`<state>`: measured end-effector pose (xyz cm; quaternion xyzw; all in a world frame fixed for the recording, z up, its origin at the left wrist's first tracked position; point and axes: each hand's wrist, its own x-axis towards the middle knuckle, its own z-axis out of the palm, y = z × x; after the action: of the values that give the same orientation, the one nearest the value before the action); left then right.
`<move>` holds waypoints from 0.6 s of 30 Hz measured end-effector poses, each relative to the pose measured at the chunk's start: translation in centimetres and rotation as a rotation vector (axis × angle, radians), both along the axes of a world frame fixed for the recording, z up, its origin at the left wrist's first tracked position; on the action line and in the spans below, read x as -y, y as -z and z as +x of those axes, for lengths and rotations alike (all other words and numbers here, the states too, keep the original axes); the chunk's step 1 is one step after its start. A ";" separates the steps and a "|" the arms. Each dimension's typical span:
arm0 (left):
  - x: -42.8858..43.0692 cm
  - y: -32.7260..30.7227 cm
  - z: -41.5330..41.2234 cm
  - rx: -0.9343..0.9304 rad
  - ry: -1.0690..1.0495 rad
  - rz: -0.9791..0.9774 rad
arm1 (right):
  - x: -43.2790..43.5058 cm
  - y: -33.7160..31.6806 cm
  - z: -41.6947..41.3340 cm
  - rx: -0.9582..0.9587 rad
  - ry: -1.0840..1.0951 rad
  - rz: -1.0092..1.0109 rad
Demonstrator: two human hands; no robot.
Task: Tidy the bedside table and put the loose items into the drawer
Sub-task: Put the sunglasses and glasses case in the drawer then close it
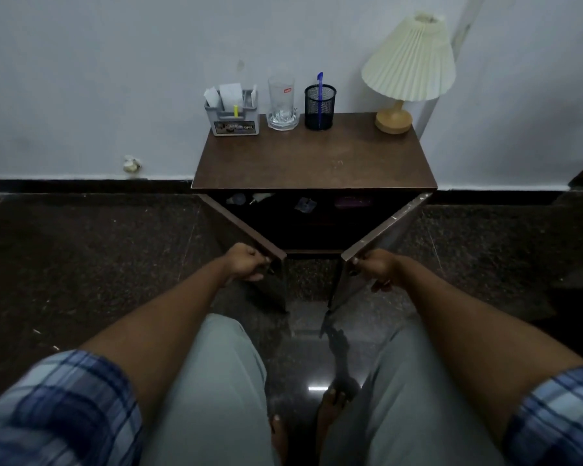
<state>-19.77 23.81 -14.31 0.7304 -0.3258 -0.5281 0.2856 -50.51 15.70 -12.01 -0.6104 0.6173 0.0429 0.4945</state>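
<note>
Below the tabletop (313,163) of the bedside table, two cabinet doors are standing swung wide toward the person, and both hands are holding them: the left hand (248,264) is curled shut around the free edge of the left door (249,235), and the right hand (374,269) is clamped on the free edge of the right door (381,235), thumb showing on the door's face. Gripping at the outer edges is giving the most leverage on the hinges, and taking one door in each hand is letting both swing together; whether they are being opened or closed cannot be told from this view. Behind the doors, just under the tabletop, several small loose items (303,205) are lying on the dim inner shelf, too dark to name, which suggests the storing part is largely done. Along the back edge of the tabletop, against the wall, the things meant to stay out are lined up: a grey organiser (234,116) with papers at the far left, a glass (282,102) beside it, a black mesh pen cup (319,107) holding a blue pen (319,95), and a lamp (408,68) at the far right corner. Keeping them at the rear is leaving the front of the tabletop bare.
</note>
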 end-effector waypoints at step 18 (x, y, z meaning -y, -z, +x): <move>10.2 3.2 -5.8 -0.064 -0.515 -0.117 | 7.1 5.2 8.3 0.198 0.379 -0.225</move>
<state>-25.54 13.63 -17.46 0.7545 -0.1500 -0.4411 0.4622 -42.17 8.56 -17.21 -0.5361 0.6702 -0.1800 0.4807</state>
